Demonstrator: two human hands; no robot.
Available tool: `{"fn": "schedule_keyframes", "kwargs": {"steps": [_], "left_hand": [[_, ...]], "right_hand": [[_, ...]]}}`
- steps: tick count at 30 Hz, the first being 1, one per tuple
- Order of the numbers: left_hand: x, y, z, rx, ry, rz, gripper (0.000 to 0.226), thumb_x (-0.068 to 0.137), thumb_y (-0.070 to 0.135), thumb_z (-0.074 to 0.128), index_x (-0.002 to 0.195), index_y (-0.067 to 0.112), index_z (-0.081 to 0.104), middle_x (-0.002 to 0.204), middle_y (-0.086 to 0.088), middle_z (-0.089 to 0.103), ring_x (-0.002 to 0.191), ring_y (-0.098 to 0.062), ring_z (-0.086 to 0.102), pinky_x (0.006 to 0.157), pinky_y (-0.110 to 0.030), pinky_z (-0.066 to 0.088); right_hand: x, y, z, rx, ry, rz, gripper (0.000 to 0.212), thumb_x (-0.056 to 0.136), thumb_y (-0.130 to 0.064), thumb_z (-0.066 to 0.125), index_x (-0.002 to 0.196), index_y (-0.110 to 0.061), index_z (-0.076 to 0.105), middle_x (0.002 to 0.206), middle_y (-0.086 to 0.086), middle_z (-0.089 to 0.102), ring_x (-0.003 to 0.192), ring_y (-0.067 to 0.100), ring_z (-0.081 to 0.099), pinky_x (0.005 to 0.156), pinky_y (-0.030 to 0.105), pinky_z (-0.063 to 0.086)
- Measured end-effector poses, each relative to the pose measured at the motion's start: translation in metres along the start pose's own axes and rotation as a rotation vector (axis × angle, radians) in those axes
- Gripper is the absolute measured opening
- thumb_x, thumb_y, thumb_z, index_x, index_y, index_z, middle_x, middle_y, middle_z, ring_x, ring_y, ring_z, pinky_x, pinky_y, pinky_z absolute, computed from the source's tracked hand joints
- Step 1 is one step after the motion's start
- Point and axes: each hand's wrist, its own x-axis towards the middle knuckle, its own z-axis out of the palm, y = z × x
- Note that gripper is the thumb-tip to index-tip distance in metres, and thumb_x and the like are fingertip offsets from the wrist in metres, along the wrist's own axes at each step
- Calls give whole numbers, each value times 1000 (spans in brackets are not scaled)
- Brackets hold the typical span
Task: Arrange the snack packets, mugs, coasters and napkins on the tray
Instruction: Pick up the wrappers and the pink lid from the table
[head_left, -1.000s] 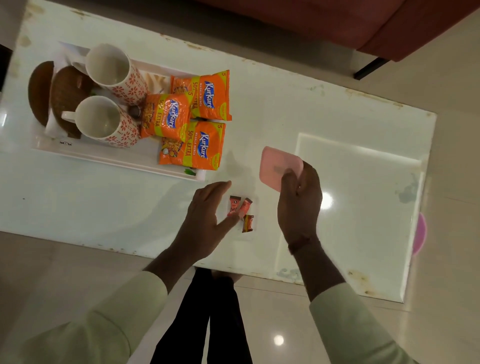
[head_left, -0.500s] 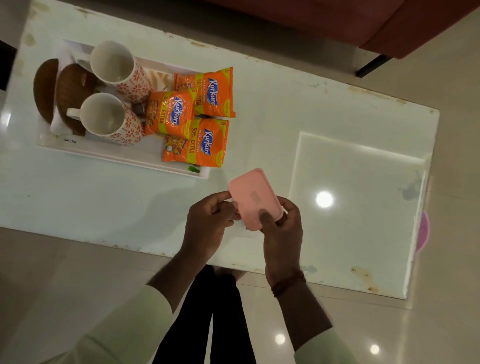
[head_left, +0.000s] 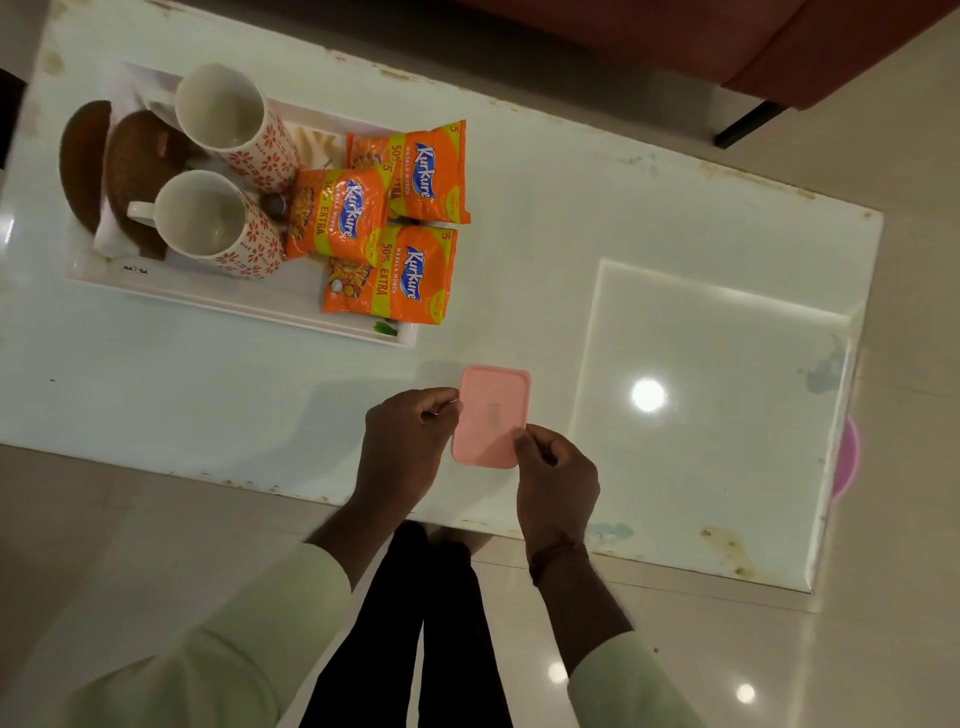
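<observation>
Flanking pink lid: left hand & right hand, tray nearby.

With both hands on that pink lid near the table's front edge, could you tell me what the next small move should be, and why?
Probably carry the pink lid, pinched between the left hand and right hand, toward the tray. The mugs, snack packets and coasters already sit there; only the lid remains outside it.

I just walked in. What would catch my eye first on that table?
Three bright orange snack packets lie on the white tray at the table's far left, beside two flower-patterned mugs. Nearer the front edge, the left hand and right hand hold a small pink lidded box between them.
</observation>
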Motion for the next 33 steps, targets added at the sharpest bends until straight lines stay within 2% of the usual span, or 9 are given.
{"fn": "schedule_keyframes", "kwargs": {"steps": [8, 11, 14, 18, 23, 25, 27, 28, 33], "left_hand": [[3, -3, 6, -4, 19, -51, 24, 87, 28, 63, 105, 16, 74, 92, 3, 76, 77, -6, 69, 79, -23, 55], [4, -4, 9, -1, 20, -68, 24, 86, 29, 63, 103, 17, 74, 92, 4, 76, 77, -5, 68, 76, -19, 52], [5, -4, 9, 18, 6, -80, 23, 86, 29, 63, 102, 18, 75, 93, 6, 76, 77, -3, 66, 73, -14, 47], [8, -4, 9, 32, 11, -116, 25, 83, 35, 64, 103, 21, 73, 96, 9, 74, 78, -1, 61, 75, -19, 47], [17, -1, 17, -38, 48, -155, 39, 86, 44, 59, 115, 19, 68, 111, 4, 71, 88, -4, 57, 80, -22, 44], [22, 2, 23, -106, 43, -198, 37, 88, 43, 57, 115, 20, 68, 114, 3, 71, 94, -8, 60, 88, -27, 49], [24, 6, 28, -182, 42, -246, 33, 90, 40, 56, 112, 20, 69, 112, 2, 72, 98, -15, 64, 90, -40, 54], [24, 7, 30, -213, 47, -267, 31, 90, 40, 56, 110, 21, 70, 110, 2, 72, 98, -17, 65, 89, -43, 55], [24, 10, 34, -322, 80, -351, 28, 86, 41, 62, 106, 23, 71, 96, 10, 69, 96, -18, 66, 86, -44, 57]], "right_hand": [[4, 2, 5, -25, 19, 9, 20, 89, -25, 64, 104, -22, 77, 87, -13, 68, 80, 1, 59, 68, 4, 37], [6, 4, 4, -29, 4, 10, 20, 89, -25, 65, 104, -22, 77, 88, -13, 69, 81, 1, 59, 69, 4, 37], [6, 5, 3, -11, -17, 31, 19, 88, -26, 67, 103, -22, 77, 92, -12, 73, 80, -2, 61, 73, 8, 43], [11, 5, 2, 51, -19, 88, 28, 84, -37, 72, 107, -23, 75, 79, -22, 67, 80, -8, 61, 75, 15, 48], [26, -7, 10, 198, -66, 110, 37, 84, -46, 69, 114, -25, 70, 101, -11, 69, 96, 3, 64, 84, 22, 50], [34, -15, 17, 268, -82, 134, 28, 88, -42, 66, 109, -25, 73, 104, -10, 72, 98, 10, 65, 82, 29, 54], [39, -22, 24, 358, -77, 193, 10, 89, -35, 66, 87, -31, 75, 87, -19, 74, 87, 6, 66, 69, 24, 55], [41, -24, 26, 400, -77, 228, 14, 89, -32, 67, 77, -33, 74, 79, -20, 73, 81, 6, 66, 64, 24, 54], [44, -22, 33, 535, -85, 302, 13, 90, -24, 68, 78, -26, 74, 85, -7, 73, 87, 21, 65, 81, 41, 58]]}}
